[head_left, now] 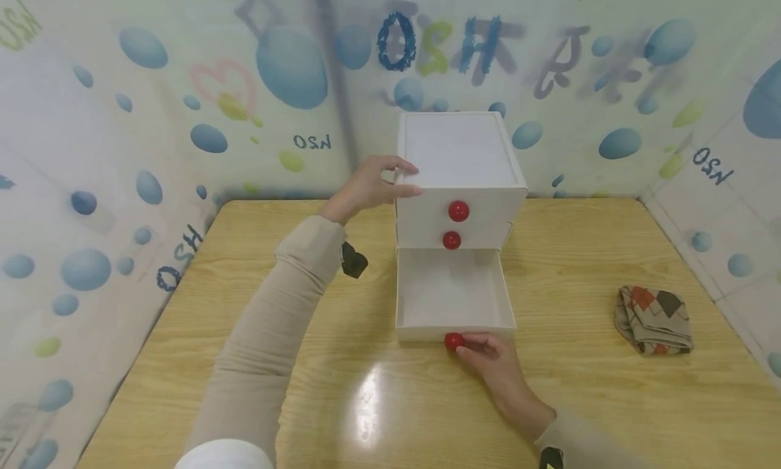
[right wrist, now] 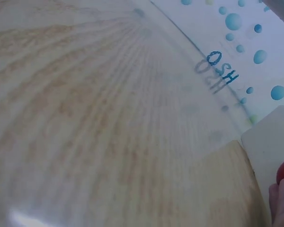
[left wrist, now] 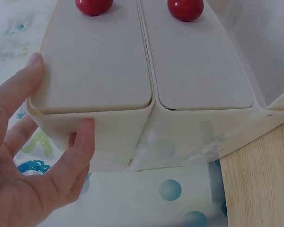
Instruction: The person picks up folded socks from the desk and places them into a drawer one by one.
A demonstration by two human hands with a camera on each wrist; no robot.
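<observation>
A white cabinet of stacked drawers [head_left: 460,147] stands at the middle of the table, each drawer front bearing a round red knob. My left hand [head_left: 375,181] grips its upper left front corner; in the left wrist view the fingers [left wrist: 83,142] spread around that corner, on the top and the side. The bottom drawer [head_left: 448,286] is pulled out toward me and holds nothing. Its red knob [head_left: 453,341] is pinched between the thumb and fingers of my right hand [head_left: 497,371]. The two upper drawers stay closed, their red knobs [left wrist: 185,8] untouched.
To the right on the wooden table [head_left: 567,252] lies a folded argyle cloth [head_left: 655,320] in beige, orange and dark grey, like folded socks. Walls with blue bubble prints [head_left: 293,69] enclose the table at the back and both sides.
</observation>
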